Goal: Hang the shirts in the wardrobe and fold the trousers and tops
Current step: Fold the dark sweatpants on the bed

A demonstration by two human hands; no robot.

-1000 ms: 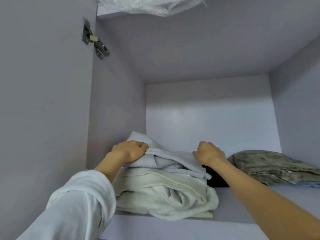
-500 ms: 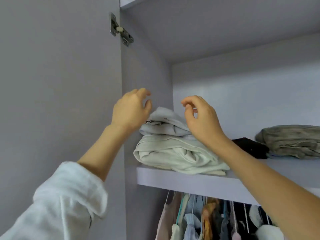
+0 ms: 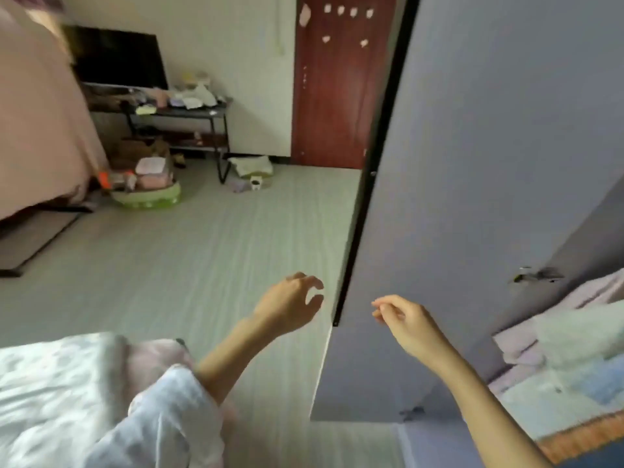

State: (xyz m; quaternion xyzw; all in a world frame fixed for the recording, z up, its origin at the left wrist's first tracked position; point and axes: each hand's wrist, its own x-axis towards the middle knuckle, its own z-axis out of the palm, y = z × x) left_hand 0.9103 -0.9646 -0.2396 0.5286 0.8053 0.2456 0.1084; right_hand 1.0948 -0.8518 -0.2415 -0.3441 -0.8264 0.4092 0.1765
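Note:
My left hand (image 3: 290,304) hangs in the air over the floor, fingers loosely curled and holding nothing. My right hand (image 3: 410,324) is raised in front of the open lilac wardrobe door (image 3: 472,163), fingers relaxed and empty. Folded pale and blue fabrics (image 3: 574,352) lie stacked inside the wardrobe at the lower right. The upper shelf with the folded tops is out of view. The frame is blurred by head motion.
A bed with a white patterned cover (image 3: 50,383) is at the lower left. Across the pale floor (image 3: 202,248) stand a black side table (image 3: 189,113) with clutter, a TV (image 3: 118,59), a green basket (image 3: 148,197) and a red-brown door (image 3: 337,79).
Both hands let go of the folded tops on the upper shelf and dropped down. My view swung left and down from the shelf to the room and the wardrobe door.

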